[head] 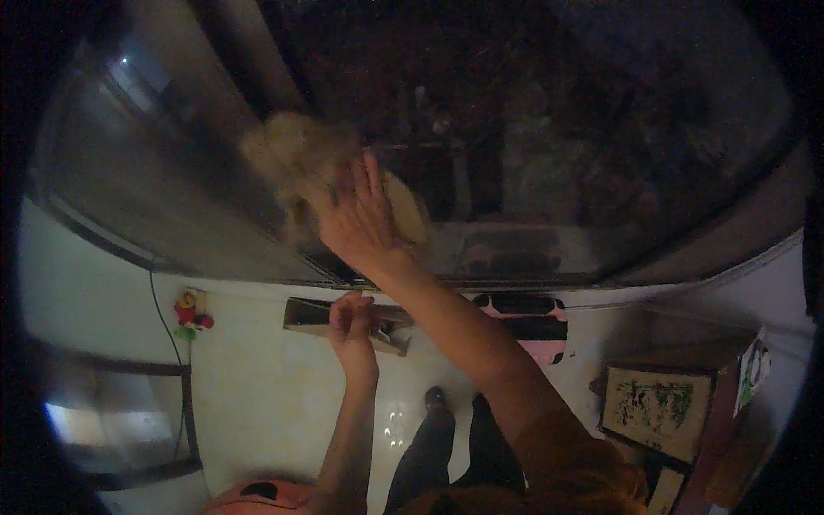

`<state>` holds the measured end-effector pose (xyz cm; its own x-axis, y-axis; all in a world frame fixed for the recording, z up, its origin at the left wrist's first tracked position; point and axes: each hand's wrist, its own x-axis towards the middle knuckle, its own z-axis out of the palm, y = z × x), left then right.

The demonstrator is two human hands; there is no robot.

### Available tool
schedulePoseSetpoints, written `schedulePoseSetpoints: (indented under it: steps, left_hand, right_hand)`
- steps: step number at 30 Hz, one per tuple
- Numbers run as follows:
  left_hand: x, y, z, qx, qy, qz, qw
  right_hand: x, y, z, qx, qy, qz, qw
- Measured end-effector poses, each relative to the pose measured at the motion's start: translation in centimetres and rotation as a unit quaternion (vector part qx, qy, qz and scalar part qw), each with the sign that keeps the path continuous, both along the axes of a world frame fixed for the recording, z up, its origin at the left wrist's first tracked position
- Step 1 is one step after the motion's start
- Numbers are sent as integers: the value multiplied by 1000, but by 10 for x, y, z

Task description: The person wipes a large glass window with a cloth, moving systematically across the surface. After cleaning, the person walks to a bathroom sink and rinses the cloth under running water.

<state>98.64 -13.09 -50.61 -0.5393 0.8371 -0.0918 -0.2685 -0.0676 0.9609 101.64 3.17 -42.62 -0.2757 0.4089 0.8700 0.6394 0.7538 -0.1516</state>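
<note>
My right hand lies spread over a crumpled yellowish cloth and presses it against a dark glass pane. One part of the cloth sticks out to the left of the fingers, another to their right. Below it, near the pane's lower frame, my left hand is raised with its fingers curled. Nothing can be made out in it, though its palm side is partly hidden.
On the floor below the pane stand an open cardboard box and a pink and black object. A small red toy figure is at the left. A framed picture is at the right, an orange rounded item at the bottom.
</note>
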Motion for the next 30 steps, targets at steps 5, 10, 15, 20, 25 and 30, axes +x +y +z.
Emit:
schedulePoseSetpoints:
  steps: [5, 10, 15, 20, 25, 30]
  left_hand:
    - [-8, -27, -50, -15, -4, 2, 1000]
    - [-4, -13, -83, -88, 14, 11, 996]
    - [21, 5, -111, -127, 14, -37, 991]
    - [32, -9, -124, -153, -4, -57, 987]
    - [82, 15, -139, -127, -113, -146, 975]
    - [126, 45, -154, -42, -192, -268, 943]
  right_hand:
    - [13, -2, -165, -106, -184, 58, 975]
    - [38, 17, -290, -167, -165, 134, 963]
    - [112, 31, -337, -374, -196, 203, 883]
    - [207, 18, -207, -596, -169, 241, 747]
    - [376, 6, -194, -154, -455, -101, 871]
    - [423, 45, -114, 88, -34, -356, 930]
